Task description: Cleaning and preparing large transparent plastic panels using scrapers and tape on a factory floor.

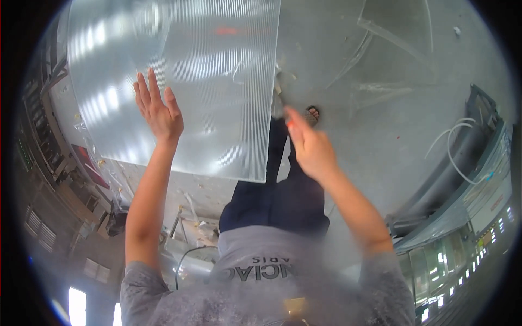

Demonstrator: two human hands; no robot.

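Note:
A large clear, finely ribbed plastic sheet (217,108) reaches from the top of the view to just before my legs. On its left part my left hand (157,111) lies flat, fingers stretched out and pointing away from me. Beside the sheet's right edge is my right hand (312,152), closed with the index finger extended along a small hand tool (291,125). An orange-red bit of that tool shows at the fingers; its exact kind is blurred. A greyish blurred shape lies between the fingertip and the sheet's edge.
Clear film (391,89) lies on the grey floor (375,157) to the right. Further right stands a dark roller (451,174) with a white hose (450,146). My sandalled foot (312,115) shows past the right hand. Machinery (49,146) and scraps line the left side.

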